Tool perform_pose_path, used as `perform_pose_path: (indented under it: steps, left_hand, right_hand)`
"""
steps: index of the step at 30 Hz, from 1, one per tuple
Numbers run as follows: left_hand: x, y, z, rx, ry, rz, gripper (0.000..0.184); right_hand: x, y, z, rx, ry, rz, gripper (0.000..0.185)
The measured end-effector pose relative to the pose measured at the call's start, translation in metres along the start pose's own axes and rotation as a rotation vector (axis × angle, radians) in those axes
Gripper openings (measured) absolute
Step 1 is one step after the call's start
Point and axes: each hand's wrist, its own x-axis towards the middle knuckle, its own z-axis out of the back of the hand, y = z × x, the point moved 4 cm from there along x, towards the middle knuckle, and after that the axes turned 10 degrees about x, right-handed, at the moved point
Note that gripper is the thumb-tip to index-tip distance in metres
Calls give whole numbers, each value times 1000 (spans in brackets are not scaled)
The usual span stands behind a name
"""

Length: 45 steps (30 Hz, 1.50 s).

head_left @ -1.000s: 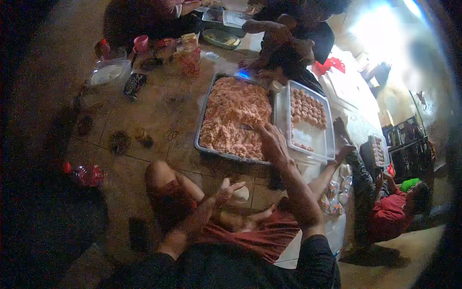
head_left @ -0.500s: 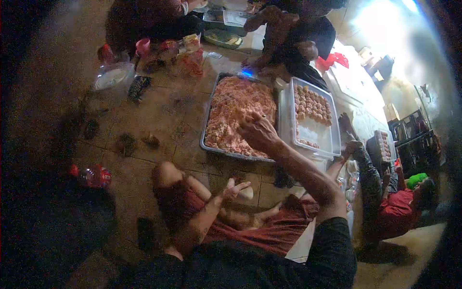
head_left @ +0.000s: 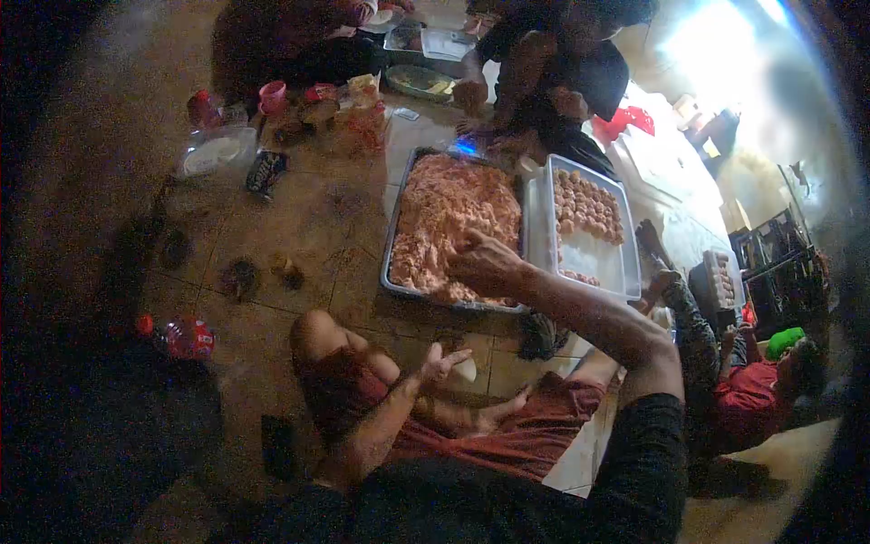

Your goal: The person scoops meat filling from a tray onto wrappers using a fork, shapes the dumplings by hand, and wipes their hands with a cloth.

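My right hand [head_left: 488, 263] reaches over a large tray [head_left: 388, 263] filled with pinkish minced meat mixture [head_left: 453, 195]. Its fingers are curled down at the meat's surface, and whatever they may grip is hidden. Low in front of my crossed legs is my left hand [head_left: 438, 366], palm up, with some fingers extended. A pale, flat piece like a dumpling wrapper [head_left: 465, 370] shows at those fingers and appears held there. Right of the tray stands a clear plastic box [head_left: 594, 257] with rows of small meat-filled dumplings [head_left: 584, 204].
Two people sit across the floor; another, in a red shirt [head_left: 748, 399], sits at right near a second box of dumplings [head_left: 723, 276]. Left are a dark can [head_left: 265, 172], a pink cup [head_left: 272, 97], a bag with white rounds [head_left: 213, 154] and a bottle [head_left: 186, 336].
My right hand has moved down and slightly right over the meat, its fingers lower than before. My left hand has stayed almost in place with the pale piece.
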Motion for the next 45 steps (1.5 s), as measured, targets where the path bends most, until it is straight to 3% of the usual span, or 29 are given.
perform_pose_path:
  steps: [2,5,7,8,11,12,13,15,16,18,19,20,22,25,26,27,28,30,33,35,39,40,42,43,44,45]
  left_hand:
    - [-1,-3,-2,1,-8,19,73]
    - [-6,-18,-3,-1,-25,57,75]
    - [0,-15,-5,-42,-21,72,76]
    - [12,10,-7,-105,-12,68,75]
    - [40,64,-14,-297,18,48,73]
    - [35,43,-10,-300,19,42,73]
    - [26,20,-3,86,-17,7,68]
    - [7,-3,3,459,-56,-14,64]
    - [-3,-18,1,593,-125,-450,57]
    - [-16,-28,-5,717,-195,-893,50]
    - [-7,-19,-4,482,-154,-704,50]
    - [5,-5,-6,252,-113,-513,49]
    - [19,11,-9,-18,-60,-230,51]
    - [12,12,-6,43,-72,-121,59]
    - [10,10,-4,70,-85,-103,62]
    - [8,9,-2,97,-95,-88,65]
    - [6,9,-2,124,-106,-73,68]
    - [5,7,-1,193,-136,-45,73]
    - [5,5,2,318,-188,4,83]
    - [3,0,5,421,-229,41,89]
    - [-4,-11,0,528,-252,31,95]
    - [1,0,-3,455,-359,-26,92]
    - [24,47,0,383,-471,-89,88]
    - [45,88,-1,439,-339,-163,86]
    - [53,95,6,476,-272,-204,84]
    - [60,104,13,510,-205,-246,83]
  right_hand:
    - [42,125,41,-610,209,-8,16]
    - [82,197,61,-940,314,-51,14]
    - [68,170,50,-899,261,-17,14]
    - [58,156,41,-824,237,103,13]
    - [55,171,46,-723,318,98,11]
    - [41,147,55,-516,180,56,11]
    - [47,162,64,-483,186,-34,11]
    - [58,194,81,-423,189,-215,12]
    - [64,208,85,-569,268,-269,22]
    - [64,206,81,-818,457,-400,40]
    - [53,188,69,-816,455,-398,40]
    - [40,173,51,-842,214,5,26]
    - [32,185,40,-842,-38,412,13]
    - [51,175,24,-566,-7,58,10]
    - [74,200,27,-560,306,-512,33]
    - [65,169,24,-561,307,-505,33]
    - [82,182,30,-605,70,-216,21]
    - [83,200,39,-597,-98,-53,11]
    - [107,213,42,-655,-48,-180,13]
    - [101,172,27,-661,-135,78,16]
    - [105,98,-16,-408,-231,178,17]
    - [109,143,-20,-601,-159,240,16]
    - [101,105,-19,170,-160,-33,13]
    - [95,85,-18,520,-241,-150,11]
    - [90,107,-5,-81,-40,-23,9]
    - [92,144,11,-266,15,-26,7]
